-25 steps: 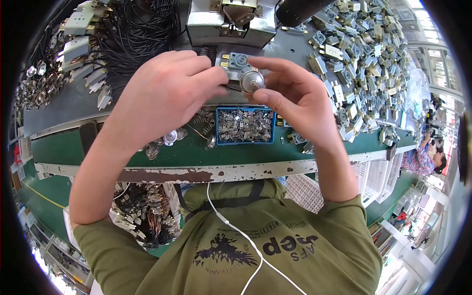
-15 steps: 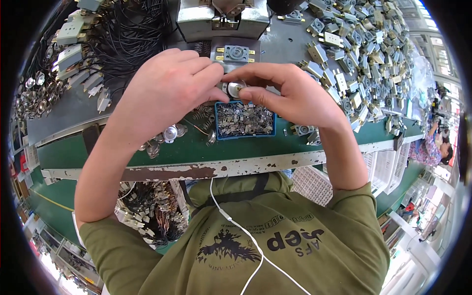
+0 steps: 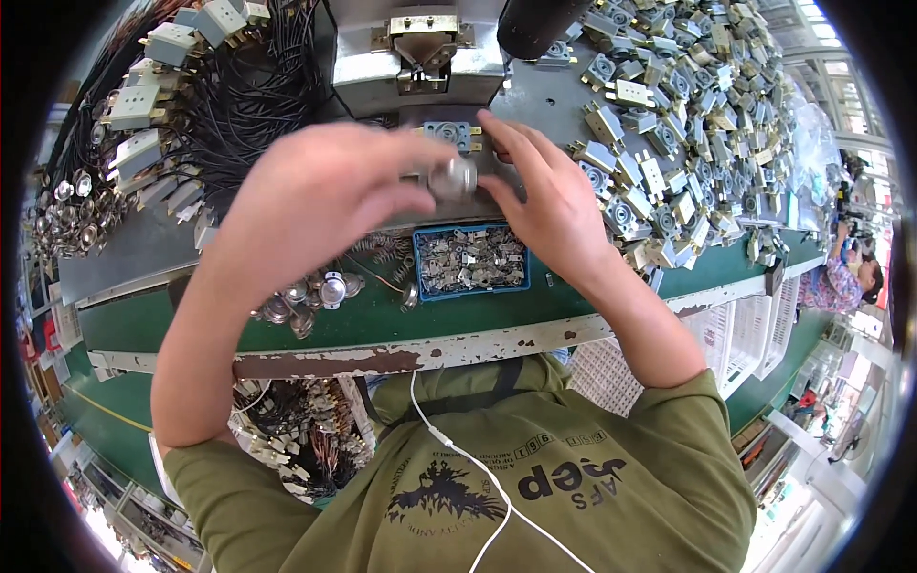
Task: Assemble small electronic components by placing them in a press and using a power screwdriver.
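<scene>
A round silver metal cap (image 3: 453, 179), smeared by motion, is at the fingertips of my left hand (image 3: 320, 186). Its index finger reaches over the cap's top and its thumb lies at the lower left; the other fingers are blurred. My right hand (image 3: 554, 196) has index finger and thumb spread apart. The index tip is at the right end of a grey block (image 3: 446, 133) with brass tabs, and the thumb tip comes close to the cap's right side. The block lies on a metal plate behind the cap. In front is a blue tray (image 3: 472, 295) of small metal pieces.
A metal press fixture (image 3: 420, 62) stands behind the block, with a dark cylinder (image 3: 535, 27) beside it. Grey blocks (image 3: 659, 124) are heaped at right. At left are black wires (image 3: 244, 119) and more blocks. Round caps (image 3: 332, 289) and springs (image 3: 382, 250) lie near the tray.
My right hand has opened out and moved away from the cap toward the block's right end. My left hand and the cap have shifted slightly toward the block. The view has tilted a little.
</scene>
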Available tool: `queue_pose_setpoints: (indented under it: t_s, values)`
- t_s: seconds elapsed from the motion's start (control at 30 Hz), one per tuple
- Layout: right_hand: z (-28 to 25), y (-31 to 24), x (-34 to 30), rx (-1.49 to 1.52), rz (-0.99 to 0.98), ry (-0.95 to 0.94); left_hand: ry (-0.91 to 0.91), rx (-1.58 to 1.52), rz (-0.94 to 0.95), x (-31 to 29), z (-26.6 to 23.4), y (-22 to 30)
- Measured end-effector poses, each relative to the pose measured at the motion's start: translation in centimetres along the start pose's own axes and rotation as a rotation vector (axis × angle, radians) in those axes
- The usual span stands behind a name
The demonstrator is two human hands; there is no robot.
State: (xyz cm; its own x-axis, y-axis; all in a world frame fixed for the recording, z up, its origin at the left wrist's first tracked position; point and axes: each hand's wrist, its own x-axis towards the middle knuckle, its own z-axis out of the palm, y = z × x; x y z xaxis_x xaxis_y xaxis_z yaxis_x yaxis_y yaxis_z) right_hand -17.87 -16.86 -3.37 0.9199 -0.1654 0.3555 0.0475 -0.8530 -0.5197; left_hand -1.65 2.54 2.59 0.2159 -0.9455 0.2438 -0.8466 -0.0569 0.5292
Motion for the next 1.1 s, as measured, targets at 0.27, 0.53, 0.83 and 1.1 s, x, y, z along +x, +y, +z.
queue_pose_setpoints:
  t_s: [0.27, 0.53, 0.83, 1.1]
  values:
    - [-3.4, -0.8, 1.1, 0.224, 0.02, 0.093, -0.159, 0.063, -0.247, 3.1, 1.3, -2.6]
    - [-7.3, -3.3, 12.8, 0.634, -0.312, 0.735, -0.134, 0.175, -0.186, 2.5, 2.4, -2.7]
    - [-9.4, -4.1, 13.2, 0.662, -0.092, 0.538, -0.074, 0.201, -0.152, 1.9, 2.9, -2.4]
    - [-9.1, -5.4, 12.6, 0.719, -0.112, 0.598, -0.052, 0.13, -0.129, 2.0, 2.9, -2.8]
